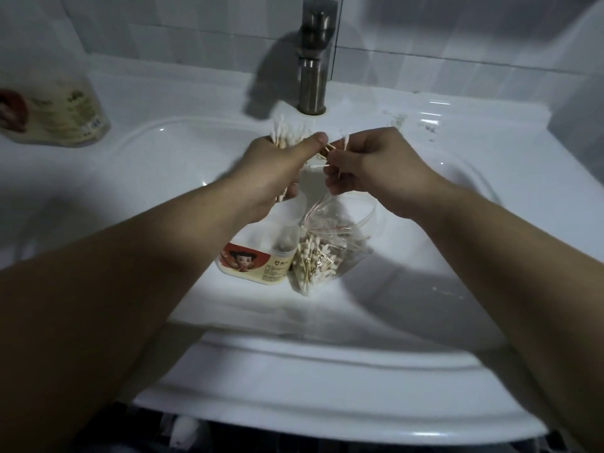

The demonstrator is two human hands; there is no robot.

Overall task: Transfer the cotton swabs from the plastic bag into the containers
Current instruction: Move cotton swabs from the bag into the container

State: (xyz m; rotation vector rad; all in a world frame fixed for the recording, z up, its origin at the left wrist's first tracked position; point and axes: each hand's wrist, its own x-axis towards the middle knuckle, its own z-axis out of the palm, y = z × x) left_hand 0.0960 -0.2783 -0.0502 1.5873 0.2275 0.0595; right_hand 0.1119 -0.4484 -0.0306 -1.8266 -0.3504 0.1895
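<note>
The left hand (277,171) grips a thick bundle of white-tipped wooden cotton swabs (283,135); the right hand (369,168) pinches a few loose swabs (343,142) just beside it. Below, the clear plastic zip bag (330,253), holding more, touches a clear red-labelled container (258,260) in the white ceramic sink (425,282). Crossed sticks could snag and spill into the basin.
</note>
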